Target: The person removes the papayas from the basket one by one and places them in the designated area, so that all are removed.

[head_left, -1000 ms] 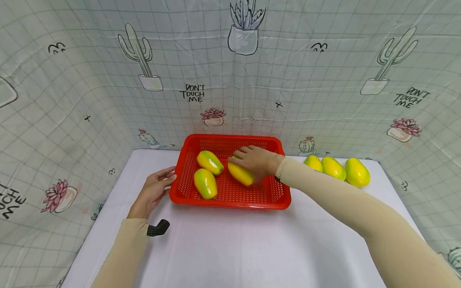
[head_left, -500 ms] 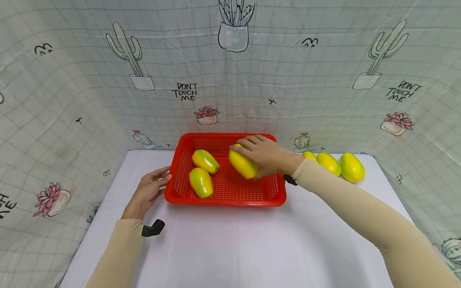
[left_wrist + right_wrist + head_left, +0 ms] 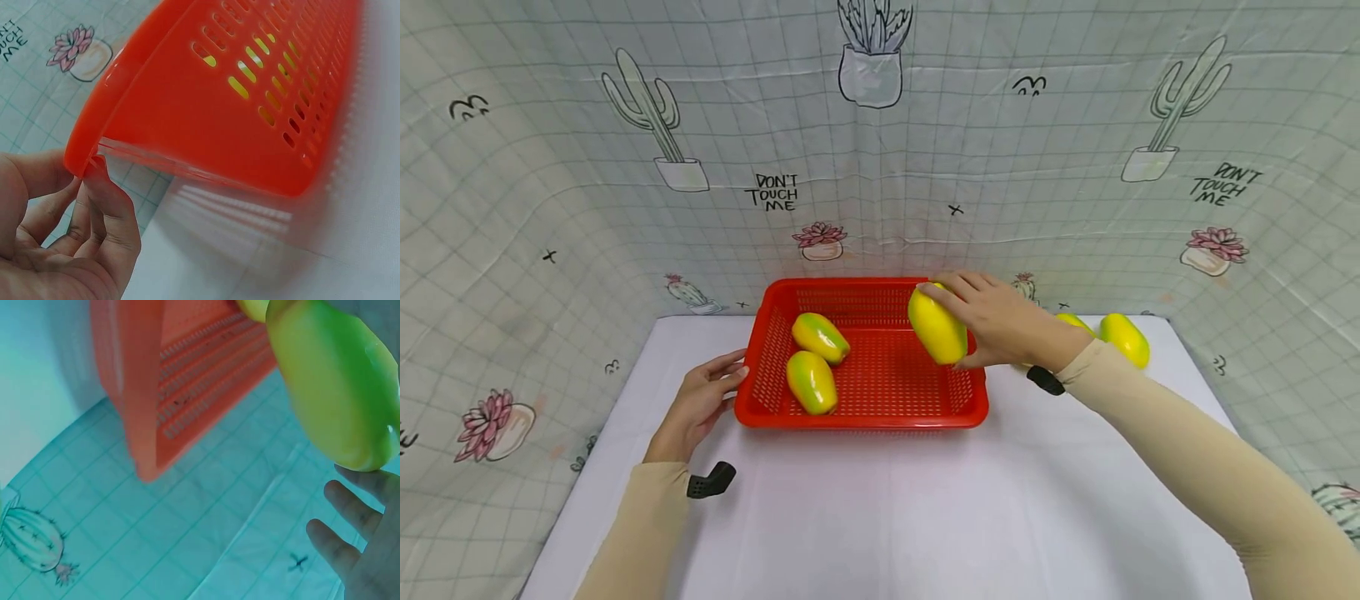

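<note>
My right hand (image 3: 996, 321) grips a yellow-green fruit (image 3: 937, 327) and holds it in the air over the right rear corner of the red perforated basket (image 3: 857, 417). In the right wrist view the fruit (image 3: 331, 381) fills the top right, with the basket (image 3: 187, 381) below it. Two more yellow-green fruits (image 3: 820, 337) (image 3: 811, 382) lie in the left half of the basket. My left hand (image 3: 700, 400) lies on the white table with relaxed fingers, and its fingertips (image 3: 94, 181) touch the basket's left rim (image 3: 206, 119).
Two yellow fruits (image 3: 1124, 338) (image 3: 1075, 322) lie on the white table (image 3: 887, 517) at the back right, partly hidden behind my right wrist. A cactus-print cloth (image 3: 880, 167) walls in the table at the back and on both sides.
My right hand has lifted the fruit out of the basket's middle and carried it up and to the right. The left hand has stayed at the basket's left rim.
</note>
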The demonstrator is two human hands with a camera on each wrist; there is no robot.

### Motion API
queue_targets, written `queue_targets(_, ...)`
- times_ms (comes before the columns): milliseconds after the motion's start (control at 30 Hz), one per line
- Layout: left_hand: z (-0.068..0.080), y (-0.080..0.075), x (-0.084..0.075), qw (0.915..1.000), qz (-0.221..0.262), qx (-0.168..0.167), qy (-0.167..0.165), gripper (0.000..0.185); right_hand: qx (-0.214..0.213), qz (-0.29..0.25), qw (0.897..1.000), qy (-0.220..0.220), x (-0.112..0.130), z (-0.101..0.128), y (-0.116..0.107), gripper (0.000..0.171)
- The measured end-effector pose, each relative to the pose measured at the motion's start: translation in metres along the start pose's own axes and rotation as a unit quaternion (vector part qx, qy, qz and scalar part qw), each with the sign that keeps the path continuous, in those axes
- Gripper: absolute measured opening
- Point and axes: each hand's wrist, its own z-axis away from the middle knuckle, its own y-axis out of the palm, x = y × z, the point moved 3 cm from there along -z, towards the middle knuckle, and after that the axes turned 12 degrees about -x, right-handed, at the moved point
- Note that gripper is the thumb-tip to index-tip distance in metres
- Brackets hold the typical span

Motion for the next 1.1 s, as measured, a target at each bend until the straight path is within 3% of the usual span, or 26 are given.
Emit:
queue_targets(433, 0.0, 0.0, 0.001, 0.9999, 0.002, 0.008, 0.007, 0.058, -0.017, -0.011, 0.996, 0.084, -0.023, 0.051, -0.025, 0.114)
queue_targets(733, 0.0, -0.001, 0.001, 0.9999, 0.003, 0.009, 0.004, 0.058, -0.044, 0.008, 0.995, 0.088, -0.034, 0.096, -0.023, 0.114)
queue_targets(1100, -0.001, -0.001, 0.001, 1.0, 0.002, 0.005, 0.002, 0.059, -0.019, 0.003, 0.992, 0.121, -0.037, 0.139, -0.009, 0.119)
